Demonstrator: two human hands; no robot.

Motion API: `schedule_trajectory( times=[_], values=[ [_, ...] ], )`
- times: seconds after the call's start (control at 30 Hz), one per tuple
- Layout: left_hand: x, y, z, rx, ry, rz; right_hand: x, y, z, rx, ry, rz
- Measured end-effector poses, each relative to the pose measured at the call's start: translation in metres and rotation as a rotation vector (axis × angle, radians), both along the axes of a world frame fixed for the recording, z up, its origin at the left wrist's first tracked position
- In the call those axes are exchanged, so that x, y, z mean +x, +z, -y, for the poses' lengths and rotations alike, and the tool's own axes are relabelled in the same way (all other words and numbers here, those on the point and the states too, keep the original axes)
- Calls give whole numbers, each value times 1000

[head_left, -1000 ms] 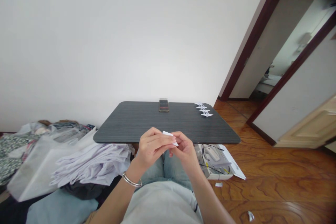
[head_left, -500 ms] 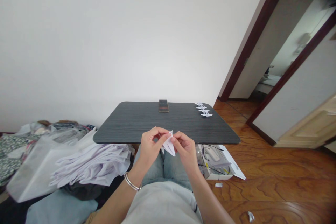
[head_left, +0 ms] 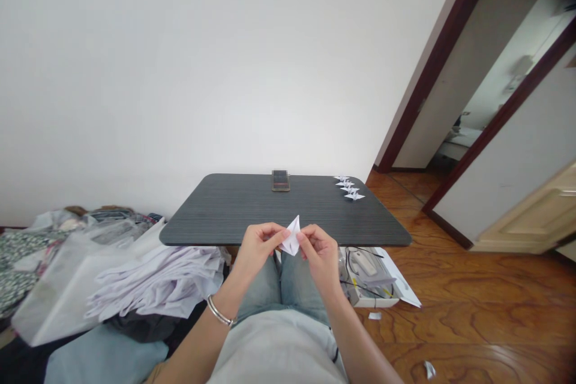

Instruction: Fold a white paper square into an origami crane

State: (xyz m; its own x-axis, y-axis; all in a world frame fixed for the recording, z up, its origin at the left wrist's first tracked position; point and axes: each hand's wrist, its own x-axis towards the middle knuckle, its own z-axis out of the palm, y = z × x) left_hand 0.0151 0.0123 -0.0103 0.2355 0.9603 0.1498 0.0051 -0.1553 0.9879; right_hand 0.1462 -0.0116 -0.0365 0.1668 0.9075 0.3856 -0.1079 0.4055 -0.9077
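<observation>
Between my two hands is a small piece of folded white paper (head_left: 291,237), held up just over the near edge of the dark table. My left hand (head_left: 263,246) pinches its left side between thumb and fingers. On the other side, my right hand (head_left: 318,249) grips the right edge with the thumb in front. One pointed tip of the paper stands up above my fingers. Several finished paper cranes (head_left: 350,187) stand in a row at the far right of the table.
The dark table (head_left: 225,210) stands against a white wall, with a phone-like device (head_left: 281,181) at its back edge. A box of cables (head_left: 371,279) sits on the wooden floor at right. Piled clothes (head_left: 153,282) lie at left. Paper scraps (head_left: 429,370) lie on the floor.
The folded paper has been turned, so its long point now faces up rather than down. Both hands have shifted slightly, still pinching it.
</observation>
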Motion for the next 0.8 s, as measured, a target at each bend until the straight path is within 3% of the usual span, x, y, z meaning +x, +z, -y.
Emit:
schedule_trajectory(
  times=[0.27, 0.43, 0.63, 0.8],
  values=[
    [-6, -3, -2, -114, -64, 29, 2, -4, -2, 6, 14, 61],
    [-5, -3, -3, -65, -64, 52, 6, 0, -5, 28, 21, 115],
    [-4, -2, -1, 19, -57, -66, 10, 6, -7, 67, 21, 125],
    [-4, -2, 0, 7, -83, -59, 12, 5, -8, 77, 24, 144]
  ],
)
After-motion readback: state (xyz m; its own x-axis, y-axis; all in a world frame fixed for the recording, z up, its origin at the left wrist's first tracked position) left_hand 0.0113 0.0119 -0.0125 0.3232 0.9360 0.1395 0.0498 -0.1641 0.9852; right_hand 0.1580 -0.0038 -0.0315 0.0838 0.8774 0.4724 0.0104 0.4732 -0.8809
